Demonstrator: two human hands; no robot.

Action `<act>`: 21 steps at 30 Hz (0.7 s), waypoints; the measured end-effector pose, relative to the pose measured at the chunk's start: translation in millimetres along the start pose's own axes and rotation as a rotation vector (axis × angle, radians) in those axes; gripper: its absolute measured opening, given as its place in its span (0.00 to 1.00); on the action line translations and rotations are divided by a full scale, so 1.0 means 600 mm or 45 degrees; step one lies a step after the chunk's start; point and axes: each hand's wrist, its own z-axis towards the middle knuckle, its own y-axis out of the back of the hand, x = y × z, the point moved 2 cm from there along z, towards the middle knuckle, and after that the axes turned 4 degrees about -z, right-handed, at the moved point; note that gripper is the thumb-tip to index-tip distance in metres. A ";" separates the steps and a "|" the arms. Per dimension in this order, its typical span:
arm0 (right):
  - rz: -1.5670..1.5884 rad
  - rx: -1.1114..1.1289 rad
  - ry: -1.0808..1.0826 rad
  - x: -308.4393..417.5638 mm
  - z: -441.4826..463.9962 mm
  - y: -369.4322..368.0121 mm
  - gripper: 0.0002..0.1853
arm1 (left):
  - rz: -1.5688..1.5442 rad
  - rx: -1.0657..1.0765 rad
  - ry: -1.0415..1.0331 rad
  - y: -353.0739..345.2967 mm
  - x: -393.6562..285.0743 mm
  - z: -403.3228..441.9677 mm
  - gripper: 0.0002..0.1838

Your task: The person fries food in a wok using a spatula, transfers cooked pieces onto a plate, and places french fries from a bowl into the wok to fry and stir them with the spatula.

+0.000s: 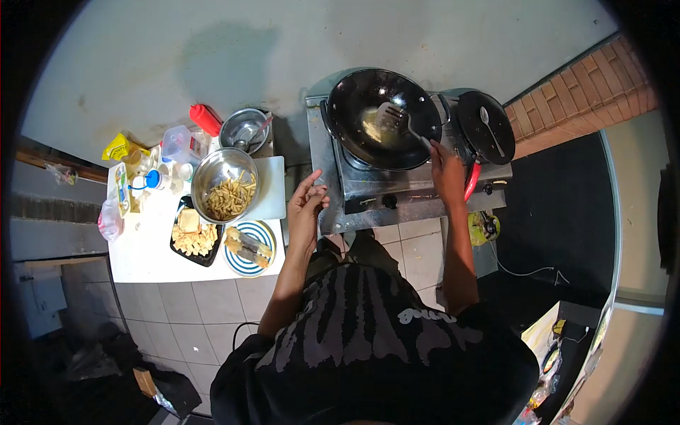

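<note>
My right hand [446, 173] is closed around the handle of a slotted spatula [392, 116]. The spatula's head rests low inside a black wok [350, 103], by a shallow pool of yellowish oil. The wok sits on the left burner of a metal gas stove [397, 193]. My left hand [307, 205] holds nothing and hovers near the stove's front left corner, its fingers bent and apart. Nearest to it on the left are a white cutting board [271, 191] and a steel bowl [206, 172] of fried strips.
On the white table [142, 258] stand a black tray [205, 261] of tofu-like pieces, a striped plate [265, 269], a smaller steel bowl [241, 122] and a red bottle [205, 119]. A black pan [471, 117] with a spoon [491, 132] occupies the stove's right side.
</note>
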 end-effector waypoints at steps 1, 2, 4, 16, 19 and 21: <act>-0.026 -0.004 0.042 -0.001 -0.005 -0.007 0.15 | -0.014 0.000 0.022 0.000 0.001 0.001 0.22; -0.028 0.000 0.047 -0.005 -0.008 -0.011 0.15 | -0.030 -0.001 0.048 0.000 0.002 0.000 0.21; -0.061 0.090 -0.007 -0.011 -0.013 -0.020 0.15 | -0.046 -0.018 0.058 -0.004 0.000 -0.002 0.21; -0.294 -0.045 -0.069 -0.017 0.005 -0.015 0.15 | -0.028 0.036 0.014 0.006 0.013 -0.014 0.18; -0.264 0.008 0.006 -0.037 0.005 -0.032 0.16 | -0.010 -0.021 -0.037 0.000 0.013 -0.019 0.20; -0.133 0.044 -0.026 -0.045 0.003 -0.033 0.16 | 0.003 -0.070 -0.080 -0.004 0.008 -0.024 0.21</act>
